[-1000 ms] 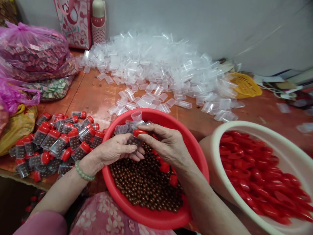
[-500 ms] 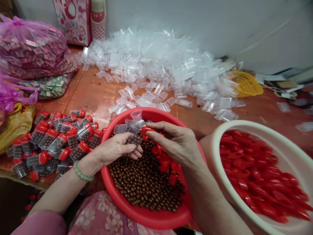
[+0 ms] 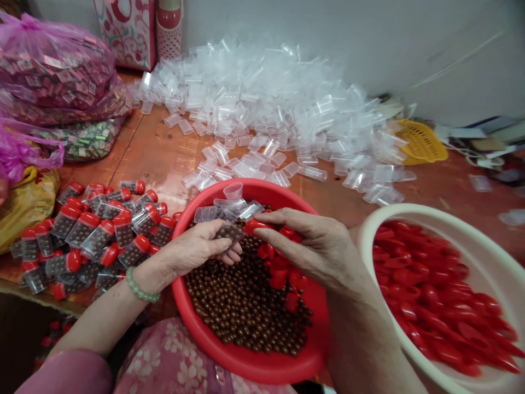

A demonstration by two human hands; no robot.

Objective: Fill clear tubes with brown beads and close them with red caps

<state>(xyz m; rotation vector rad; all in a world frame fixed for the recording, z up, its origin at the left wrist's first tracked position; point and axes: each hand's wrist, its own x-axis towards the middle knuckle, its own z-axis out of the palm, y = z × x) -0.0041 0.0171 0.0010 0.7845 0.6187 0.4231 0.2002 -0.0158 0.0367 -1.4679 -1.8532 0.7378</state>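
Observation:
My left hand [image 3: 209, 244] is closed around a small clear plastic container [image 3: 228, 232] filled with brown balls. Between thumb and fingers, my right hand [image 3: 305, 243] pinches a red cap [image 3: 255, 226] right at the container's open end; whether the two touch, I cannot tell. Both hands are above a red basin [image 3: 246, 374] of small brown balls [image 3: 241, 312]. Several red caps [image 3: 279, 271] lie on the balls under my right hand. At the basin's far side sit empty clear containers and a small clear cup [image 3: 233, 191].
Filled, red-capped containers [image 3: 123, 230] are piled on the table at left. A large heap of clear containers [image 3: 262, 104] lies against the wall. At right stands a cream basin [image 3: 369, 224] of red pieces. Pink bags [image 3: 61, 71] and a yellow basket [image 3: 422, 142] sit farther out.
The red cap in my right hand has come down and level with the container's end. My left hand keeps its hold on the container. The view has shifted slightly.

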